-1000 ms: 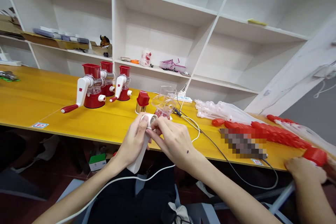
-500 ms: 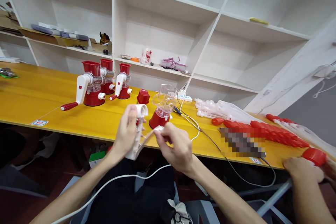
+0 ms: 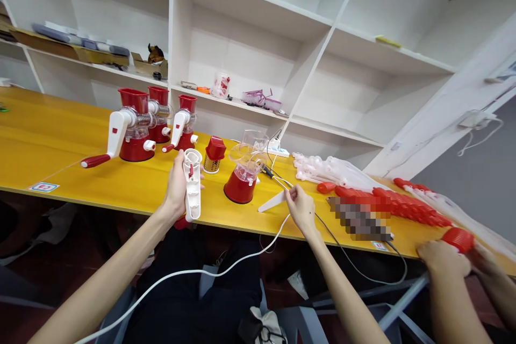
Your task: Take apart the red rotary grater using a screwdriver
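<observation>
My left hand [image 3: 176, 189] grips a white crank handle [image 3: 194, 196], its hollow ribbed inside turned toward me and a small red piece showing within. At the handle's lower end a red knob [image 3: 183, 222] is partly hidden behind my wrist. Over the table, the fingers of my right hand [image 3: 302, 210] pinch one end of a flat white cover strip [image 3: 272, 202]. Between and beyond my hands stands a drum grater body [image 3: 240, 185] with a red base and clear top. A metal grater drum [image 3: 212, 163] with a red pusher [image 3: 216, 147] over it stands to its left.
Three red and white drum graters [image 3: 137, 142] with cranks stand at the left. A white cable [image 3: 226, 271] crosses in front of me. Bagged white parts [image 3: 322, 169] and red parts [image 3: 363, 193] lie at the right, near a co-worker's hands [image 3: 443, 258] holding a red part.
The white strip has come away from the crank handle. My right hand has carried it right and down to the table, while the left has turned the handle's hollow side toward me.
</observation>
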`<control>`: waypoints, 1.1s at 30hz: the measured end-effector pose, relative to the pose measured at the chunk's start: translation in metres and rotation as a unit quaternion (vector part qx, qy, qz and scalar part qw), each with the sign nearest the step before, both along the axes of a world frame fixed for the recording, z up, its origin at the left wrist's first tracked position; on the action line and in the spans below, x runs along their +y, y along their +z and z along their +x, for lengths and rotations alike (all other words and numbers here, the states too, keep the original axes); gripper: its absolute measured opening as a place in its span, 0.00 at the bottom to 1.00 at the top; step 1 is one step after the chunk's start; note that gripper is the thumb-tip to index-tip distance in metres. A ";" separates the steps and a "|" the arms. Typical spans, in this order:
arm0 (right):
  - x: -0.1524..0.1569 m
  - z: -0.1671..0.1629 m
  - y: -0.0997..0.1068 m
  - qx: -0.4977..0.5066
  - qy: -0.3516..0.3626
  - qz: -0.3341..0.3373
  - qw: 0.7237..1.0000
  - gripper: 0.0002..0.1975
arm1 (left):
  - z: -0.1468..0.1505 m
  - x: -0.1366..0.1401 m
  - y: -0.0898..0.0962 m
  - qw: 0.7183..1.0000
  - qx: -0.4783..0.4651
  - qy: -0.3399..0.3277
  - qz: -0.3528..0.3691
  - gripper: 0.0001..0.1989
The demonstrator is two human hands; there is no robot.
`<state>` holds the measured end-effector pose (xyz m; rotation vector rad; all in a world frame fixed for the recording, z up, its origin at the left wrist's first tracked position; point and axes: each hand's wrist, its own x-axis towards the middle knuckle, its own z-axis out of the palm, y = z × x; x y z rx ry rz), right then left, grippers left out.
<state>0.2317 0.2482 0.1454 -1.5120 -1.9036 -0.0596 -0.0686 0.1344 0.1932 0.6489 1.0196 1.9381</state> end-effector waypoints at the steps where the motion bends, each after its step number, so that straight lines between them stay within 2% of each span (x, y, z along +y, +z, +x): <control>1: 0.015 0.000 -0.001 -0.017 -0.012 -0.037 0.999 0.15 | 0.000 0.004 -0.004 1.000 -0.011 -0.002 -0.005 0.23; 6: 0.066 -0.022 -0.001 -0.063 -0.038 -0.154 0.985 0.17 | -0.002 0.020 -0.021 0.999 -0.032 0.016 -0.020 0.23; 10: 0.067 -0.029 -0.006 -0.052 -0.051 -0.173 0.982 0.19 | -0.011 0.026 -0.028 0.998 -0.032 0.002 -0.049 0.17; 11: 0.063 -0.029 -0.008 -0.043 -0.050 -0.168 0.984 0.19 | -0.014 0.028 -0.028 0.998 -0.008 -0.001 -0.055 0.16; 13: 0.052 -0.028 -0.013 -0.021 -0.040 -0.158 0.986 0.20 | -0.022 0.036 -0.029 0.992 0.110 0.011 -0.068 0.15; 15: 0.041 -0.029 -0.016 0.002 -0.021 -0.151 0.988 0.20 | -0.031 0.049 -0.031 0.960 0.263 0.034 -0.091 0.15; 16: 0.038 -0.031 -0.017 0.014 -0.009 -0.150 0.989 0.20 | -0.036 0.057 -0.032 0.945 0.308 0.040 -0.107 0.14; 19: 0.033 -0.040 -0.020 0.053 0.032 -0.144 0.988 0.18 | -0.053 0.084 -0.039 0.912 0.379 0.032 -0.152 0.11; 24: 0.034 -0.063 -0.028 0.160 0.099 -0.087 0.978 0.19 | -0.076 0.116 -0.055 0.831 0.515 0.015 -0.211 0.15; 28: 0.031 -0.080 -0.027 0.236 0.169 -0.028 0.957 0.25 | -0.086 0.128 -0.063 0.776 0.595 -0.008 -0.210 0.18; 33: 0.026 -0.107 -0.011 0.284 0.216 -0.029 0.934 0.35 | -0.088 0.139 -0.065 0.729 0.651 -0.021 -0.212 0.15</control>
